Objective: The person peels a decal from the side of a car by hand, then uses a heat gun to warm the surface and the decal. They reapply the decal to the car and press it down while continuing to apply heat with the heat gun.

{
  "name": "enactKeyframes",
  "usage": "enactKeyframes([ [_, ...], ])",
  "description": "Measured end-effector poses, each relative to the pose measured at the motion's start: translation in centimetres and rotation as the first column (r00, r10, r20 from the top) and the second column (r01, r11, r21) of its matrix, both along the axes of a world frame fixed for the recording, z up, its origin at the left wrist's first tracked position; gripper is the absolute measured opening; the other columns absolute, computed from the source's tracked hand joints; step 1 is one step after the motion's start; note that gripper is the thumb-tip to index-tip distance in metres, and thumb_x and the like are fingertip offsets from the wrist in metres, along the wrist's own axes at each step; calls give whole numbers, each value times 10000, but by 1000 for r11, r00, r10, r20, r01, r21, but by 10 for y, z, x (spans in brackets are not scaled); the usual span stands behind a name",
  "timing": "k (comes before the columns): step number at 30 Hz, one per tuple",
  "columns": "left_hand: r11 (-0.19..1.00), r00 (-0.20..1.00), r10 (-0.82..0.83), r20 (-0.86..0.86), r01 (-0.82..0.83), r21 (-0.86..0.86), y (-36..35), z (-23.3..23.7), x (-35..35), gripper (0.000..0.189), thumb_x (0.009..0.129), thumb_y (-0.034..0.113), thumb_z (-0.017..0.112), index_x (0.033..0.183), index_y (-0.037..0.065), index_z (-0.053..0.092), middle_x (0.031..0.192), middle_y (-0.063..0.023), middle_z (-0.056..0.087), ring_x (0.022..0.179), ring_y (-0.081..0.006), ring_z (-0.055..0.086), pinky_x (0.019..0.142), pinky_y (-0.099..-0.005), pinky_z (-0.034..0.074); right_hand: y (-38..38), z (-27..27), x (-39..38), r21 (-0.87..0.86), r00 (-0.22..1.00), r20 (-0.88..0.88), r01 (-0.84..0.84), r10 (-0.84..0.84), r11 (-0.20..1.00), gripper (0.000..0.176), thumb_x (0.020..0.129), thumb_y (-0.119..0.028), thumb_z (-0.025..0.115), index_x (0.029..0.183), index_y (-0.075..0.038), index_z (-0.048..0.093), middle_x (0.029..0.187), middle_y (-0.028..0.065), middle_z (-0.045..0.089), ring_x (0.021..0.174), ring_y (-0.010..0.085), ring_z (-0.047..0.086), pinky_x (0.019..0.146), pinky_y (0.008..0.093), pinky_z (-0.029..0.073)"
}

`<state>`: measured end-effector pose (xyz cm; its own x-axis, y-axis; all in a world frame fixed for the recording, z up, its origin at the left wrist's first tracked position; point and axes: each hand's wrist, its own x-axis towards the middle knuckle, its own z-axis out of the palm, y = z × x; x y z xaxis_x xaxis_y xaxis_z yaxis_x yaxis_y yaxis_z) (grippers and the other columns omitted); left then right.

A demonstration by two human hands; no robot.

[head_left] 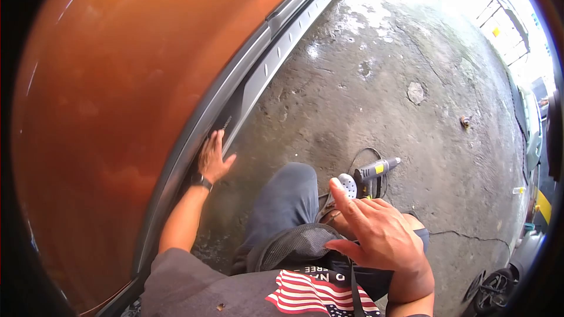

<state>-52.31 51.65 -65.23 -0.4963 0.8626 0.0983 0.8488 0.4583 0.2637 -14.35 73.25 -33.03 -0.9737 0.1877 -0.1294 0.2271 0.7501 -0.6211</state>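
My left hand (215, 159), with a dark watch on its wrist, rests on the grey side step (258, 79) along the bottom of an orange car door (117, 94). Its fingers are stretched out and the thumb stands apart. Raised in front of my body, my right hand (376, 229) has its index finger extended and its thumb spread away. The other fingers are partly bent, and nothing shows in the hand. Just beyond it a grey heat gun (376, 169) with a yellow label lies on the ground beside my shoe (348, 186), its cord curling behind.
Worn, cracked concrete floor (352, 105) with damp patches runs along the car. A small object (465, 121) lies on it to the right. Another vehicle (531, 129) stands at the right edge, with a dark wheel (493, 287) at lower right.
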Motion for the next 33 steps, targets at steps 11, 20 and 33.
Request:
enactKeyframes([
  [11, 997, 997, -74, 11, 74, 26, 96, -16, -32, 1062, 823, 346, 817, 1614, -32, 217, 1650, -250, 327, 1549, -399, 280, 1272, -474, 247, 2, 2, -18, -4, 997, 14, -80, 80, 997, 945, 882, -385, 779, 1563, 73, 312, 962, 166, 676, 869, 368, 674, 795, 445, 520],
  [20, 987, 994, 66, -83, -77, -139, -35, -8, 25, 1039, 814, 210, 817, 1634, 21, 207, 1696, -214, 240, 1575, -375, 231, 1275, -476, 250, 9, -4, -5, 31, 998, -64, -5, 7, 999, 933, 873, -343, 793, 1572, 49, 314, 843, 118, 646, 767, 344, 653, 729, 442, 515],
  [33, 995, 985, 90, -149, -81, 63, 37, -37, -9, 892, 776, 45, 813, 1541, -11, 355, 1538, -254, 482, 1458, -421, 428, 1194, -458, 386, 12, -5, -6, -11, 997, -44, -63, 62, 998, 966, 872, -286, 796, 1600, 38, 249, 850, 116, 627, 773, 327, 641, 724, 439, 502],
])
